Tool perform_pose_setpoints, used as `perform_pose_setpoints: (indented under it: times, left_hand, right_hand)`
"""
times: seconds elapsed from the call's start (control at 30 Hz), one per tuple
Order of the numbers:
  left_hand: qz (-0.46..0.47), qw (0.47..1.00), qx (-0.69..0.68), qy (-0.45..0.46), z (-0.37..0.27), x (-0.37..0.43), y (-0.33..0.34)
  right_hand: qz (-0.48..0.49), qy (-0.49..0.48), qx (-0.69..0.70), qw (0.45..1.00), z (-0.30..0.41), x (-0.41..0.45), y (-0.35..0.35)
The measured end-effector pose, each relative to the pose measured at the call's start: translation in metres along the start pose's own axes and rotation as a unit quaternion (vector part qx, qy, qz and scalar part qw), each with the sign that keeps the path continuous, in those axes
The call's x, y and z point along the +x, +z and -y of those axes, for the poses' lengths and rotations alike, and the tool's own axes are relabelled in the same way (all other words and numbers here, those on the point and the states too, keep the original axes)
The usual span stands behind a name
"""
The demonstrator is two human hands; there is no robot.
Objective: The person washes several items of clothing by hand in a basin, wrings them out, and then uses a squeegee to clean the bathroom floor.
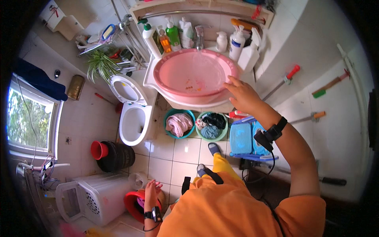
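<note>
A pink plastic basin [170, 87] sits in the white washbasin, under a metal tap [200, 38]. Clear water appears to stand in it, above a coloured pattern on the bottom. My right hand [241, 91] is at the basin's right rim with fingers apart and holds nothing; whether the fingertips touch the rim I cannot tell. Down at the lower left, my left hand [152, 189] hangs with loosely bent, parted fingers and nothing in it. Beneath it in view is a red bucket [130, 201] with a pinkish-purple item inside.
Below the washbasin, a teal tub [167, 133] holds pink cloth and a pale green tub [222, 137] holds dark and blue cloth. A blue folding step stool [240, 137] stands to their right. Pump bottles [173, 35] line the back ledge. A toilet [124, 127] is at left.
</note>
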State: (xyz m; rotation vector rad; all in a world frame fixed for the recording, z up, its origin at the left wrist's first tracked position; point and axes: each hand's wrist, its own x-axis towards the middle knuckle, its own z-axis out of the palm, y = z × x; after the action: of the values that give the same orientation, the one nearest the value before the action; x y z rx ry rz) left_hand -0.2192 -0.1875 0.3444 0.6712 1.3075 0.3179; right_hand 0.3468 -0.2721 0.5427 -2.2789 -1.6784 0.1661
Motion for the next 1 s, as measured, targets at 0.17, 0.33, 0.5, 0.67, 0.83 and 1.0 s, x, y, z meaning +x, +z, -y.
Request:
perform_pose_setpoints:
  times: [0.17,0.33,0.5,0.67,0.83,1.0]
  left_hand:
    - [-0.085,0.995,-0.023,-0.04,0.013,-0.022,0.019]
    - [-0.112,0.993,0.04,-0.022,-0.003,-0.037,0.071]
    - [-0.117,0.993,-0.011,-0.007,0.002,-0.043,0.102]
    - [-0.127,0.991,0.014,-0.043,0.02,-0.049,0.113]
    - [-0.152,0.985,0.058,-0.064,0.033,-0.06,0.115]
    - [-0.177,0.981,0.034,-0.074,0.069,-0.058,0.098]
  right_hand:
    - [-0.057,-0.018,0.029,0.998,-0.049,0.073,-0.012]
    - [-0.121,-0.052,-0.027,0.991,-0.073,0.167,-0.019]
    - [-0.139,-0.032,-0.043,0.989,-0.084,0.218,0.001]
    - [-0.16,-0.055,-0.057,0.984,-0.105,0.223,0.026]
    - [-0.179,-0.067,-0.005,0.982,-0.111,0.226,0.022]
    - [-0.106,-0.056,0.061,0.991,-0.111,0.218,0.008]
